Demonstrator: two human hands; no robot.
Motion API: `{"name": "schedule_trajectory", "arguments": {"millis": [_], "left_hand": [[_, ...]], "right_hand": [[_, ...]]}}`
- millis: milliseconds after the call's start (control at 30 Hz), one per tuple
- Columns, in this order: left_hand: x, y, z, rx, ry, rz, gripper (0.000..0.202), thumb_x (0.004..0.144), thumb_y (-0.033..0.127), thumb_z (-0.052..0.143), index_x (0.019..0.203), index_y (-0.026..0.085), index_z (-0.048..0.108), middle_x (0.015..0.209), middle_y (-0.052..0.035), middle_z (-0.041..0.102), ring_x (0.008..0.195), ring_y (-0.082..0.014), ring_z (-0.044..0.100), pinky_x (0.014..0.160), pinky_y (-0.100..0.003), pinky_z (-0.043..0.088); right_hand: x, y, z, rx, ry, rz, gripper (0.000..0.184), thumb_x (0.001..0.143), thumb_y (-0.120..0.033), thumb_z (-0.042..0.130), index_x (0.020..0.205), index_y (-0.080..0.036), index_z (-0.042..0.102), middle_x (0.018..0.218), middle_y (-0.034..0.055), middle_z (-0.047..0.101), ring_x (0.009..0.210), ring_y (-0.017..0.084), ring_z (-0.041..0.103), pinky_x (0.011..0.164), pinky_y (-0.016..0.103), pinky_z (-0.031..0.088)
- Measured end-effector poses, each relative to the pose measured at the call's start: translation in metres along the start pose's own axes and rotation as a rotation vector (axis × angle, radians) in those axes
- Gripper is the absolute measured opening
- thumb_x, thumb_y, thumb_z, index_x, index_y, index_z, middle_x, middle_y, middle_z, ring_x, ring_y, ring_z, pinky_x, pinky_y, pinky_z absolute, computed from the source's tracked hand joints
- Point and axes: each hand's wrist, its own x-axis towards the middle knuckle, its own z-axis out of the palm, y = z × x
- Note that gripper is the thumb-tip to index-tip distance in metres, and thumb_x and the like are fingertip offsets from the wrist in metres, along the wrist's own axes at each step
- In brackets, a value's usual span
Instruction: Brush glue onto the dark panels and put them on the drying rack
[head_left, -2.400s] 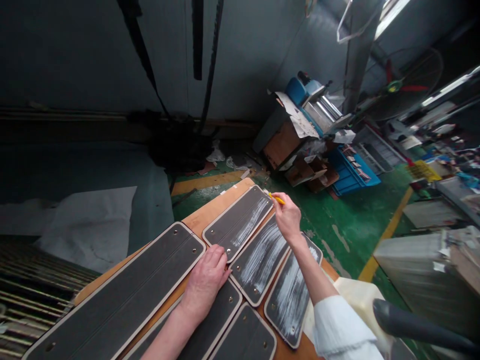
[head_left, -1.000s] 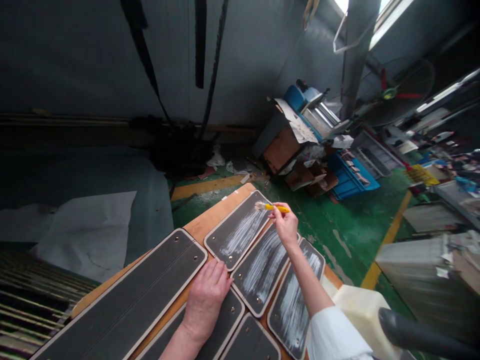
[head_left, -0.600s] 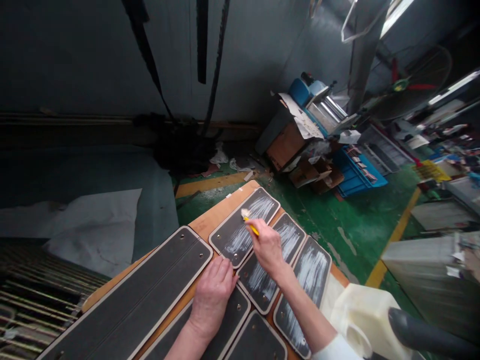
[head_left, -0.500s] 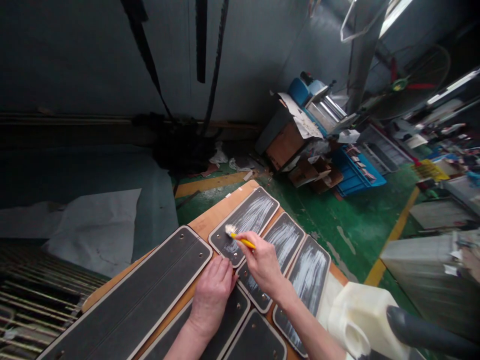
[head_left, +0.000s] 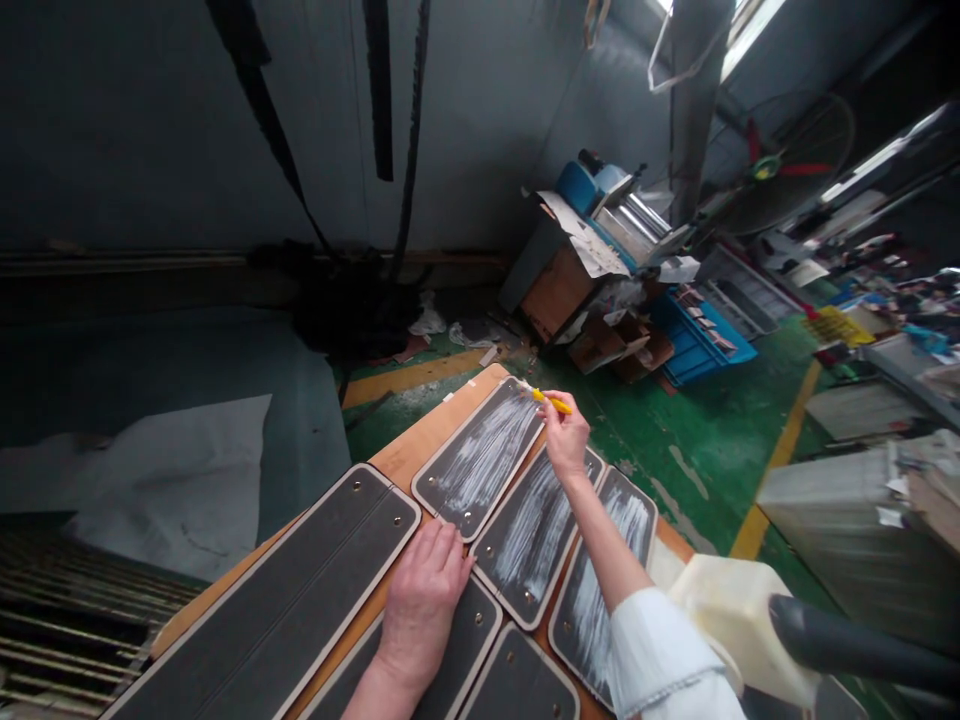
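Brush (head_left: pixel 556 403) pinched in right hand (head_left: pixel 568 437), fingers closed round it, bristles by far corner of streaked panel (head_left: pixel 472 446). Panel just beyond left hand (head_left: pixel 426 590); left hand palm down, loosely extended, no grip visible. Step looks like brushing on white coating (head_left: pixel 491 458). Next move likely calls for strokes back toward left hand, covering thin patches.

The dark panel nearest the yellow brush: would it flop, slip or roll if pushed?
The dark panel is probably fairly stiff, as it lies flat with straight edges. The white streaks on it could make its face slick or tacky. Its broad, thin shape suggests sliding rather than rolling.
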Motion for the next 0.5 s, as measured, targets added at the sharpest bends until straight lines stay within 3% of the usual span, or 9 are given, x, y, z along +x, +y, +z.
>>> {"name": "schedule_trajectory", "arguments": {"millis": [133,200,267,367,500], "left_hand": [[0.002,0.000,-0.002,-0.007,-0.026,0.006,0.018,0.087,0.021,0.058,0.098,0.014,0.070,0.105,-0.0122,0.071,0.104,-0.0288,0.063,0.093,-0.042,0.050],[0.003,0.000,-0.004,-0.021,-0.043,0.004,0.018,0.088,0.021,0.057,0.099,0.014,0.069,0.106,-0.0125,0.071,0.105,-0.0287,0.063,0.093,-0.042,0.049],[0.003,0.000,-0.006,-0.041,-0.071,-0.001,0.020,0.088,0.023,0.056,0.101,0.014,0.069,0.107,-0.0132,0.070,0.107,-0.0290,0.062,0.094,-0.041,0.049],[0.003,0.001,-0.010,-0.067,-0.131,-0.013,0.022,0.090,0.026,0.054,0.103,0.014,0.068,0.109,-0.0146,0.069,0.109,-0.0300,0.061,0.094,-0.042,0.048],[0.006,0.001,-0.018,-0.098,-0.213,0.003,0.024,0.091,0.029,0.052,0.103,0.015,0.065,0.111,-0.0154,0.066,0.111,-0.0305,0.058,0.095,-0.042,0.046]], "right_hand": [[-0.044,-0.027,0.006,-0.206,-0.268,-0.229,0.020,0.096,-0.033,0.048,0.101,-0.023,0.064,0.100,0.0051,0.064,0.094,0.022,0.063,0.085,0.033,0.048],[-0.077,-0.047,0.005,-0.175,-0.387,-0.211,0.018,0.097,-0.029,0.048,0.105,-0.024,0.064,0.101,0.0046,0.064,0.096,0.021,0.062,0.087,0.032,0.048],[-0.110,-0.067,-0.001,-0.034,-0.424,-0.063,0.017,0.097,-0.030,0.049,0.106,-0.024,0.063,0.101,0.0037,0.064,0.090,0.019,0.064,0.081,0.030,0.051],[-0.151,-0.091,-0.028,0.275,-0.366,0.239,0.018,0.096,-0.036,0.052,0.105,-0.023,0.061,0.096,0.0023,0.065,0.077,0.016,0.067,0.071,0.027,0.055],[-0.187,-0.099,-0.108,0.375,-0.076,0.393,0.020,0.094,-0.037,0.058,0.104,-0.020,0.060,0.084,0.0013,0.066,0.070,0.016,0.069,0.066,0.027,0.057]]}}
